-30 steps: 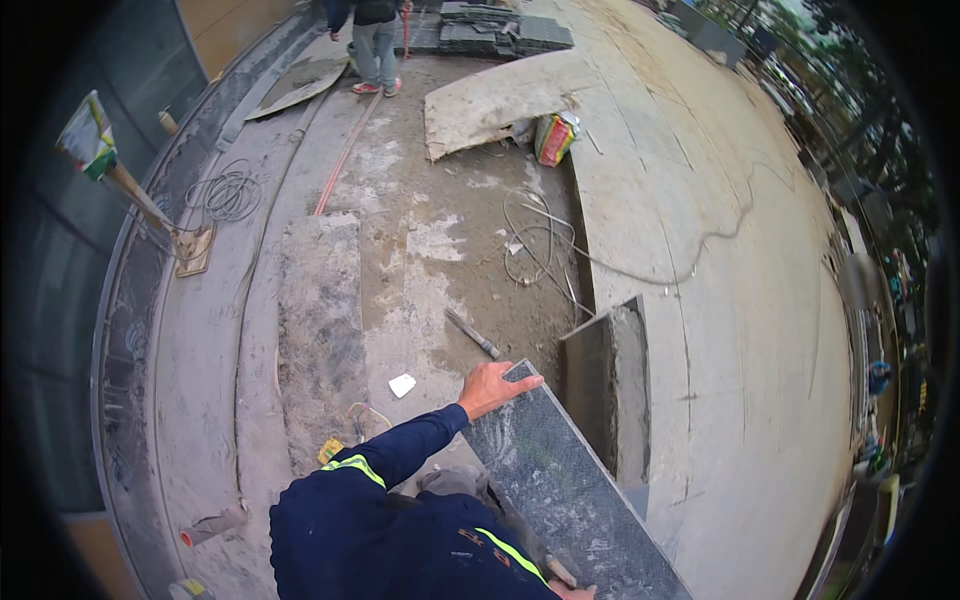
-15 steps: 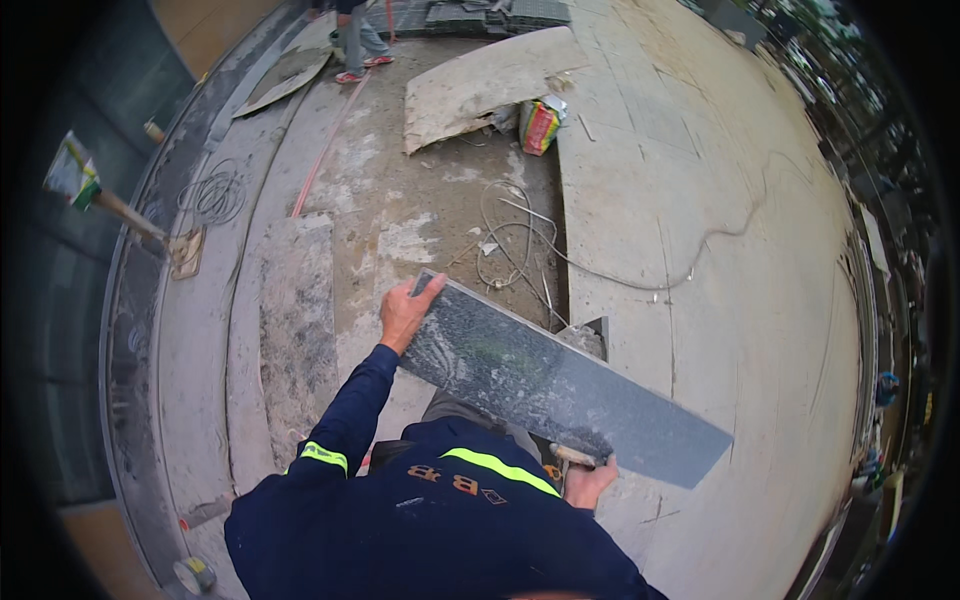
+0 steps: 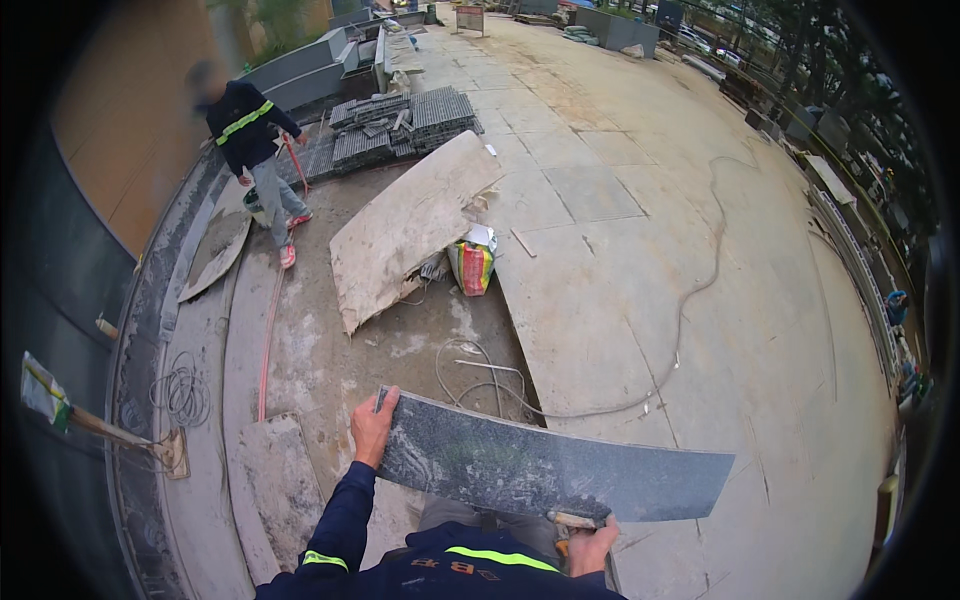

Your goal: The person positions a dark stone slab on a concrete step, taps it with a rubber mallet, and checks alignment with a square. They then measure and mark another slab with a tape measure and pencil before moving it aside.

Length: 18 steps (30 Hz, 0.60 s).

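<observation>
A long dark grey speckled stone slab (image 3: pixel 550 460) with whitish dust is held across the front of my body. My left hand (image 3: pixel 372 428) grips its left end, thumb over the top edge. My right hand (image 3: pixel 592 545) is closed at the lower edge toward the right, beside a wooden-handled tool (image 3: pixel 570 520) whose head is hard to make out; whether that tool is in my fingers too is unclear. A bit of orange-yellow shows below the handle.
A co-worker (image 3: pixel 247 135) walks at the back left near stacked grey pavers (image 3: pixel 445 120). A broken pale board (image 3: pixel 400 230), a colourful sack (image 3: pixel 472 268), loose cable (image 3: pixel 190 400) and a long-handled tool (image 3: pixel 120 430) lie or lean around the recessed strip beside concrete paving (image 3: pixel 650 280).
The slab has swung from steeply diagonal to nearly crosswise, with both hands on it. The view has lifted, showing more of the background and the co-worker.
</observation>
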### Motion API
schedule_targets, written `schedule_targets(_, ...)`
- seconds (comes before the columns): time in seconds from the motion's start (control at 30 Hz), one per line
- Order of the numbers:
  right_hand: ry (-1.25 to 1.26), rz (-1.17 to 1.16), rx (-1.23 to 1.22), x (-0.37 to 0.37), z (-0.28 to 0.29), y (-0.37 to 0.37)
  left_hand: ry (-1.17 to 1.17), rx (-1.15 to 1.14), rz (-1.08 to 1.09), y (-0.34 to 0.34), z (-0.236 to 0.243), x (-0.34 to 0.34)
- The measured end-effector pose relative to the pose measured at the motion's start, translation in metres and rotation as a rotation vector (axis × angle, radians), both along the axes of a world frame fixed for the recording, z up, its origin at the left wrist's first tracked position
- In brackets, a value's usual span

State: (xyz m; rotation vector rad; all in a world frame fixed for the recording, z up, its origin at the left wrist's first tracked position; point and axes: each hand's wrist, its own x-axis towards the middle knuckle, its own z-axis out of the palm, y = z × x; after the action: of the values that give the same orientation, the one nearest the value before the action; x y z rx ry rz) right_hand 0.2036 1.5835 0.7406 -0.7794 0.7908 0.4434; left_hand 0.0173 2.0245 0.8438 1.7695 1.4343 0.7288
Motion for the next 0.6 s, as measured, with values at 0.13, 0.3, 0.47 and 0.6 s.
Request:
schedule_targets(0.13,0.122,-0.186,0.045,0.143,-0.002,0.055,0.010,0.001,-0.109,0.078,0.020,0.203)
schedule_targets(0.3,0.052,-0.258,0.129,0.365,0.018,0.001,-0.061,-0.013,-0.305,0.020,0.065,0.480)
schedule_targets(0.47,0.194,-0.368,-0.021,0.723,-0.112,0.020,-0.144,-0.381,-0.454,-0.002,-0.039,0.878)
schedule_targets(0.6,0.271,-0.538,-0.138,0.923,-0.228,0.038,-0.060,-0.335,-0.732,-0.010,-0.192,1.156)
